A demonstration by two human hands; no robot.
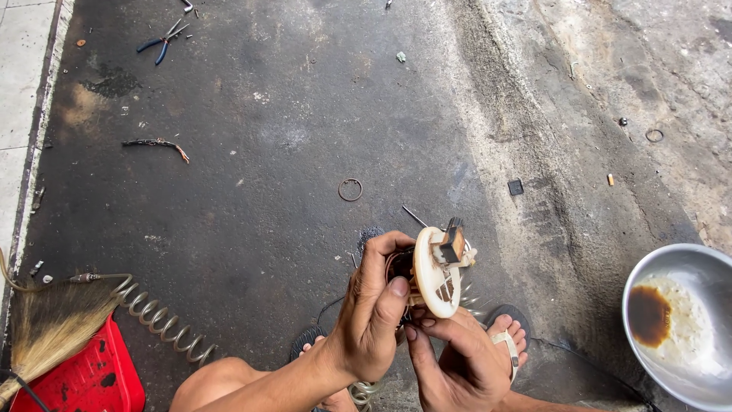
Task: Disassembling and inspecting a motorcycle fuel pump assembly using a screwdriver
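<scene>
Low in the middle of the frame we see both hands wrapped around a cream-coloured plastic part (436, 276), a round flange with a small blocky connector standing on its face and darker workings behind it. The left hand (375, 324) grips it from the left, thumb laid against the disc's edge and fingers (381, 255) curled over the back. The right hand (456, 360) cups it from below, fingers closed on the lower rim.

We judge the part light and rigid (hard moulded plastic, likely brittle at the thin tabs and the connector), possibly greasy given the oily floor (305, 114). The broad rim of the disc looks the safest place to hold; the protruding connector and thin wires look fragile.

Around it: a metal bowl (713, 267) with brown liquid at the lower right edge, a coiled hose (156, 317) and a red dustpan (91, 378) with a broom (46, 320) at lower left, blue-handled pliers (162, 42) at upper left, and a thin metal ring (350, 189) on the floor just above the hands.
</scene>
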